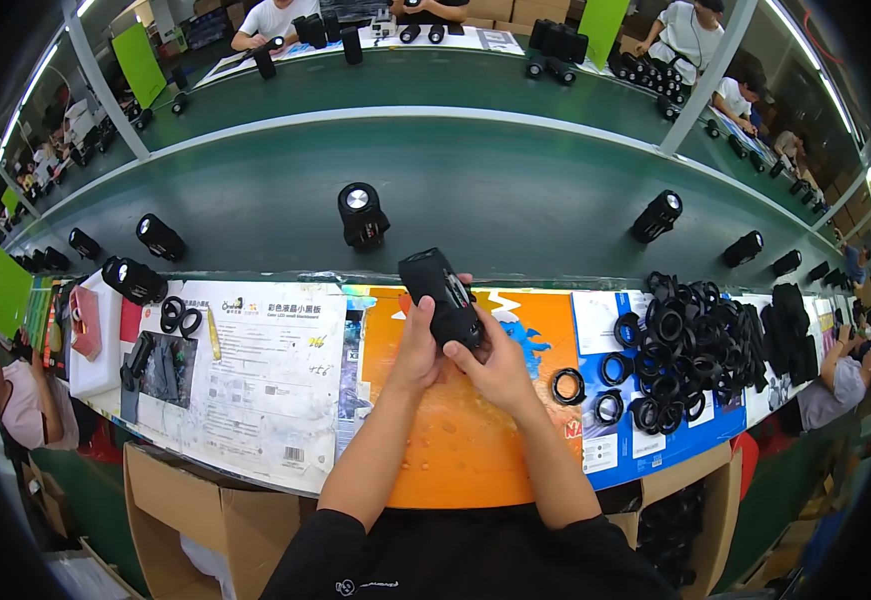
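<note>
Above the orange part of the worktable, a black cylindrical speaker [441, 300] is tilted between my two hands. My left hand [415, 345] closes on its lower left side, with the thumb along the body. My right hand [496, 362] wraps its right side and lower end, thumb laid across near the bottom. The palms and the speaker hide some fingers. To the right of my right hand lies a single black ring [567, 386]. Farther right, a large heap of black rings [683, 350] covers blue and white sheets.
Beyond the table runs a green conveyor belt [505, 190] carrying more speakers, one [362, 216] straight ahead. At left are two rings [181, 317], a yellow tool [214, 334] and a white foam tray [105, 370]. Cardboard boxes [190, 505] stand below. People work across and at both sides.
</note>
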Motion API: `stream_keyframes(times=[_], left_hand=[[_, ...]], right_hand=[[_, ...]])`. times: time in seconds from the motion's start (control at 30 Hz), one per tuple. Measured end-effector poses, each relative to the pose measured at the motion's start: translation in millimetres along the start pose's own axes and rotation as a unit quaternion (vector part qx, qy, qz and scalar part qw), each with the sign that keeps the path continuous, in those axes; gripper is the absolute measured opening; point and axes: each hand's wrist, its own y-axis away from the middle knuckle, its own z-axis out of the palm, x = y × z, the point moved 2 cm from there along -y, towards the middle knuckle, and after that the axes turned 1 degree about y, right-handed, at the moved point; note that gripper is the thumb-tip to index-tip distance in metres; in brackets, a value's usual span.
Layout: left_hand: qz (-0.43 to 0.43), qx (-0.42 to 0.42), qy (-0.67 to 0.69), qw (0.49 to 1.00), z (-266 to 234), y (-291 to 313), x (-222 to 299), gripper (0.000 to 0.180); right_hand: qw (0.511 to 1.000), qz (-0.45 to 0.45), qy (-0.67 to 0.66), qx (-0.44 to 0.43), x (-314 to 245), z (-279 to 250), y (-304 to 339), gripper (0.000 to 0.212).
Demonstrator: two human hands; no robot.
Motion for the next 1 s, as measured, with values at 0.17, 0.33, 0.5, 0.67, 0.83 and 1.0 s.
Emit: stream_keyframes(times=[0.17,0.33,0.5,0.67,0.83,1.0], left_hand=[[0.058,0.016,0.027,0.998,5,-4,35,0.066],[0.101,0.052,0.06,0.992,-6,-4,40,0.053],[0.116,0.028,0.09,0.989,-22,-2,40,0.075],[0.073,-0.044,0.119,0.989,-22,-3,31,0.081],[0.062,-0.072,0.137,0.986,-17,0,30,0.076],[0.066,-0.049,0.103,0.991,-8,5,34,0.073]], right_hand=[[0.994,-0.013,-0.102,-0.024,15,4,-1,0.084],[0.962,-0.19,0.192,0.039,6,10,4,0.083],[0.942,-0.25,0.21,0.075,10,25,5,0.088],[0.959,-0.215,0.17,0.069,12,24,13,0.086],[0.959,-0.226,0.152,0.072,22,21,11,0.085],[0.967,-0.222,0.112,0.062,20,22,13,0.084]])
